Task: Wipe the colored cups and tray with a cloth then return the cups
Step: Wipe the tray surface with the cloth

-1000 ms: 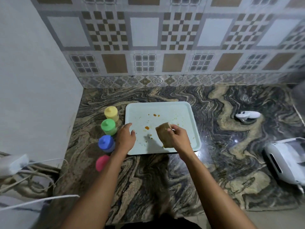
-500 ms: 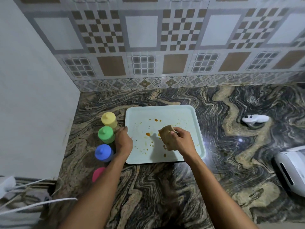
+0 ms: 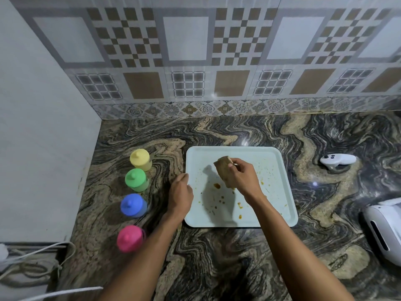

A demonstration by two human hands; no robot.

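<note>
A pale tray with orange stains and crumbs lies on the marbled counter. My right hand holds a tan cloth bunched over the tray's middle. My left hand rests at the tray's left edge, fingers curled against the rim. To the left of the tray, upside-down cups stand in a column: yellow cup farthest, then green cup, blue cup and pink cup nearest.
A white controller lies right of the tray. A white device sits at the right edge. White cables trail at the lower left. A plain wall bounds the left, a tiled wall the back.
The view has shifted, so the tray sits lower and further right in frame. My right hand with the cloth has moved toward the far middle of the tray. My left hand stays at the left rim.
</note>
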